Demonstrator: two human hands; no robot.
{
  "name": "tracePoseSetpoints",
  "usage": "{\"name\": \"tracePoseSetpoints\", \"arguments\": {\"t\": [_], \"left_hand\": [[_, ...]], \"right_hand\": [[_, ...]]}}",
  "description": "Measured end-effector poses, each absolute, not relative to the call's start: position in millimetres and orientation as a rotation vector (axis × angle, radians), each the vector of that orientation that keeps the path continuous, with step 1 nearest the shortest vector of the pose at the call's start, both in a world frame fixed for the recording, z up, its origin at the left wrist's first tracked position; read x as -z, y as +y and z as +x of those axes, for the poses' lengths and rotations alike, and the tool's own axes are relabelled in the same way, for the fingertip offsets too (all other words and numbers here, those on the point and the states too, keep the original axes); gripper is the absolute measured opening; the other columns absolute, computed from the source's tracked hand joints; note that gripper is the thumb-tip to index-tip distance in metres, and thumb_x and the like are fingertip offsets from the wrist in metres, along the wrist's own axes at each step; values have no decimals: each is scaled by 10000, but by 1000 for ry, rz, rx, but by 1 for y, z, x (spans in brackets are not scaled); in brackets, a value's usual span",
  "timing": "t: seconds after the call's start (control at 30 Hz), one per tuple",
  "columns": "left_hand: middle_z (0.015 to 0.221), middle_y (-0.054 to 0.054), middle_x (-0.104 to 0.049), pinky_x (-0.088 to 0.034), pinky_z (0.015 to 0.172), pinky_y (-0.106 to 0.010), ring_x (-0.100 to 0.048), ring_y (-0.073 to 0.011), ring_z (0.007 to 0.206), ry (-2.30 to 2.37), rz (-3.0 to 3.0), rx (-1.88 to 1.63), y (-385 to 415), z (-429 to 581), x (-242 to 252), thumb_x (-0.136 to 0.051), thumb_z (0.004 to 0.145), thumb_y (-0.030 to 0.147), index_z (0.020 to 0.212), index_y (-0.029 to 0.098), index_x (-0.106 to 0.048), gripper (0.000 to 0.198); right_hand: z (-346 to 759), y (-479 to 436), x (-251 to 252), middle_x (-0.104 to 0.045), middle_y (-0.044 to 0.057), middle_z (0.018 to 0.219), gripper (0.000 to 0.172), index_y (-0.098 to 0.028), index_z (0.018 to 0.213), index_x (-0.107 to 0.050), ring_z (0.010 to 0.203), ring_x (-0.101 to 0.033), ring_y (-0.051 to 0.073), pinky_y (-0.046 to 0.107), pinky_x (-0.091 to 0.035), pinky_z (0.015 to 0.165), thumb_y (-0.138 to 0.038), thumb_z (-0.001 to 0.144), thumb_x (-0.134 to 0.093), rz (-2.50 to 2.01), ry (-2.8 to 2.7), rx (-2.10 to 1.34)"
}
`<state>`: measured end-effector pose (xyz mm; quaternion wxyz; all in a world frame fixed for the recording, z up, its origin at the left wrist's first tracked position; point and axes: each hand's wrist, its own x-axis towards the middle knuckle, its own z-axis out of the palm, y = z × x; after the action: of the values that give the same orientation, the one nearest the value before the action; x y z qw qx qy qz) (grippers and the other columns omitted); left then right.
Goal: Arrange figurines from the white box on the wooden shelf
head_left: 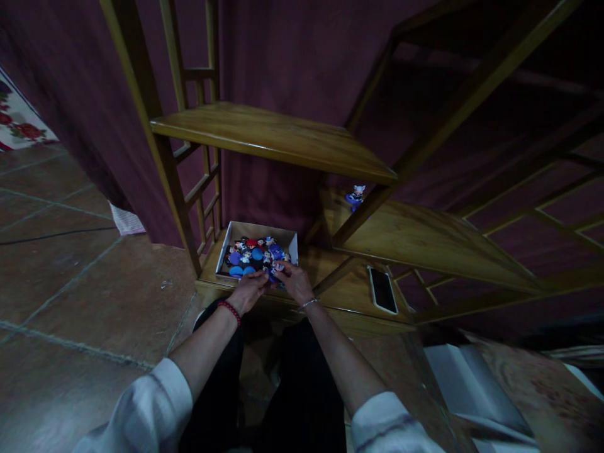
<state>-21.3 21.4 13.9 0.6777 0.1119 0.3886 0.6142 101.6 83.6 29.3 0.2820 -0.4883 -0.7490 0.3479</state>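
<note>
A shallow white cardboard box (pixel 225 250) holds several small cartoon figurines (pixel 257 253) in blue, purple, red, black and white. At its near right edge my right hand (pixel 296 283) pinches a small white-and-purple figurine (pixel 277 268) between thumb and fingertips. My left hand (pixel 251 292) meets it from the other side, its fingertips closed at the figurine's lower part. The exact grip of the left fingers is partly hidden. Both hands are just over the front rim of the box.
The box rests on the lowest board of a wooden shelf unit (pixel 274 135). A phone (pixel 382 290) lies on that board to the right. One figurine (pixel 355 197) stands on the middle shelf (pixel 425 236). Slanting wooden posts and a purple curtain (pixel 283 50) surround the space.
</note>
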Motion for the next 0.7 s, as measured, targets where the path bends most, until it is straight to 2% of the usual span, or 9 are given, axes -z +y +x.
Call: {"name": "tracePoseSetpoints", "arguments": {"t": [0.13,0.7], "left_hand": [[732,-44,-634,-480,765,-303,-592,-126,726,878,231,-1372,21,-21,-16,-615,670,85,677,98,-607,16],[720,-52,-627,-501,755,-343,-597,-132,707,846,210,-1381,23,-22,-7,-588,690,60,649,87,-586,50]], "right_hand": [[102,83,-32,-659,-1,793,299,-211,973,-615,697,-590,126,256,-464,697,-213,677,-570,-1364,-2053,-886],[103,88,-28,-666,19,916,311,-202,1000,-601,828,-608,139,259,-458,786,-260,694,-582,-1437,-2116,-806]]}}
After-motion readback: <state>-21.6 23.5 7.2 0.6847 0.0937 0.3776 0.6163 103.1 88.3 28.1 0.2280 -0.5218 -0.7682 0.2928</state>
